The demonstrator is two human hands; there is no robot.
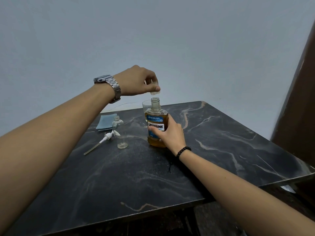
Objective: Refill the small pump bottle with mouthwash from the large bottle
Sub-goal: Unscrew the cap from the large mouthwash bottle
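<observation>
A person's two bare arms reach over a dark marbled desk [221, 150] set against a plain grey wall. The right hand [167, 132] wraps its fingers [154, 132] round the lower body of the large bottle [156, 123] of amber mouthwash, steadying it upright on the desk. Its neck is open. Just above that neck, the left hand [136, 81], with a metal watch [107, 86] on the wrist, pinches the clear cap [155, 91] in curled fingers, evidently just lifted clear so pouring can begin. Left of the large bottle stands the small bottle [120, 133], clear, empty and uncapped, ready to be filled. Its white pump [102, 141] lies on the desk just beside it, tube pointing towards the viewer. A folded blue cloth [105, 122] lies behind, probably for spills, and a clear glass [146, 106] stands behind the large bottle
</observation>
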